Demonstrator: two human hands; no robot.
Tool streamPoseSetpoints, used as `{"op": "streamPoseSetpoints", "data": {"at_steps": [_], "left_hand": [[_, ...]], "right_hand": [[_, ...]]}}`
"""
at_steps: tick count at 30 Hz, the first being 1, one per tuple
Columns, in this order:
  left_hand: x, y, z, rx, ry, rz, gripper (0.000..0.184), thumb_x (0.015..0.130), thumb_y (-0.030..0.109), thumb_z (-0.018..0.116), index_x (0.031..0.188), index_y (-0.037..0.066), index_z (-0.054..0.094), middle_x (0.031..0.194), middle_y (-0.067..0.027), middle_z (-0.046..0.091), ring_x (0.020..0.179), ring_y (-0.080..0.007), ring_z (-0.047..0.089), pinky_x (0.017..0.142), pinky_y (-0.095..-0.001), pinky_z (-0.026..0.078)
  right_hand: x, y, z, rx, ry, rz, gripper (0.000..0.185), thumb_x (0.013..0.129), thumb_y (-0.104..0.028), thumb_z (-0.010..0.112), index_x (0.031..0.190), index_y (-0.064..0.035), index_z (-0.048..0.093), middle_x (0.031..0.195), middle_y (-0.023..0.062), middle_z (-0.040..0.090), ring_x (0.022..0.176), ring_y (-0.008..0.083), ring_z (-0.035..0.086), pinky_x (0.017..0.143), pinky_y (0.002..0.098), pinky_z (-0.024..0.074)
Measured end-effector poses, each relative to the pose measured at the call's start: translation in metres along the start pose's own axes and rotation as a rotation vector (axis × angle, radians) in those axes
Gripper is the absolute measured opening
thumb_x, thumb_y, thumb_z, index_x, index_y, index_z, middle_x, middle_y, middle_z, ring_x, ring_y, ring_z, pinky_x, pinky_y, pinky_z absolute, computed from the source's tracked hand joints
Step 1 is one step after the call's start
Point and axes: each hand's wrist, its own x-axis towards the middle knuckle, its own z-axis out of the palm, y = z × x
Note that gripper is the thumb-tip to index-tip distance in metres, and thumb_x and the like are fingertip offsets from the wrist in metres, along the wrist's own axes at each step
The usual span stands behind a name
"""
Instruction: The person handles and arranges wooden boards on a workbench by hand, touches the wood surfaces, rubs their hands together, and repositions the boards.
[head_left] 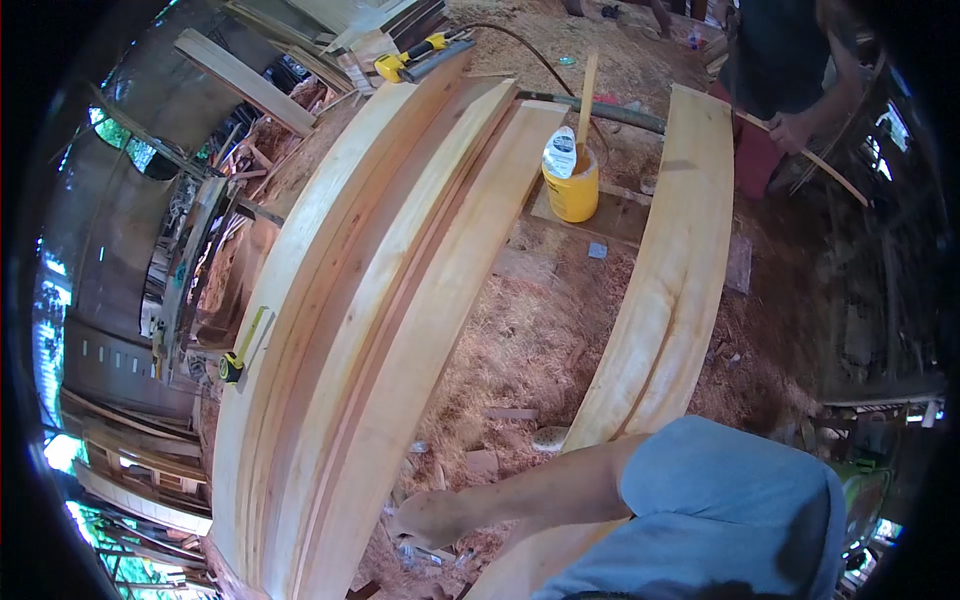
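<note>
Neither of my hands shows. My bent leg in blue shorts point(730, 490) is at the lower right, with my bare foot point(425, 518) over the shavings. Several long pale planks point(440, 340) lie side by side on the left. Another plank point(690, 210) runs along the right and passes under my leg. Between them stands a yellow bucket point(573, 198) with a wooden stick point(588, 95) upright in it and a white labelled lid or packet point(560, 153) at its rim. A tape measure point(231, 368), its blade partly out, rests on the leftmost plank.
A yellow-and-grey power tool point(420, 58) sits at the planks' far end, near a dark cable or hose point(530, 55). Wood shavings point(510, 340) cover the ground. At the upper right, another person's hand point(792, 130) holds a thin wooden strip point(835, 172). Stacked boards point(245, 80) stand at the upper left.
</note>
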Motion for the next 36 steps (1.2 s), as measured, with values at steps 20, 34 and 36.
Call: {"op": "streamPoseSetpoints", "data": {"at_steps": [20, 34, 36], "left_hand": [[-0.016, 0.032, -0.002, -0.029, 0.243, 0.169, 0.050, 0.087, 0.042, 0.068, 0.086, -0.006, 0.057, 0.078, -0.0182, 0.065, 0.070, -0.0267, 0.061, 0.063, -0.0432, 0.048], [-0.099, 0.134, 0.037, -0.345, 0.347, 0.985, 0.016, 0.089, 0.015, 0.063, 0.084, -0.001, 0.062, 0.081, -0.0132, 0.063, 0.073, -0.0246, 0.059, 0.068, -0.0350, 0.049], [-0.130, 0.155, 0.048, -0.030, 0.447, 1.267, 0.015, 0.085, 0.017, 0.062, 0.087, 0.002, 0.064, 0.093, -0.0194, 0.062, 0.089, -0.0368, 0.060, 0.078, -0.0431, 0.050]], "right_hand": [[-0.003, 0.001, -0.001, -0.015, -0.027, 0.005, 0.020, 0.086, -0.020, 0.058, 0.079, -0.0016, 0.060, 0.078, 0.0222, 0.063, 0.077, 0.0416, 0.063, 0.069, 0.0509, 0.0498], [-0.267, -0.088, -0.103, -0.425, 0.978, 0.588, 0.019, 0.087, -0.006, 0.063, 0.104, 0.0025, 0.063, 0.101, 0.0161, 0.064, 0.093, 0.0228, 0.062, 0.082, 0.0337, 0.0508], [-0.310, -0.105, -0.111, -0.480, 1.009, 0.622, 0.026, 0.087, -0.006, 0.065, 0.111, 0.0030, 0.061, 0.107, 0.0141, 0.064, 0.099, 0.0214, 0.061, 0.089, 0.0333, 0.0488]]}}
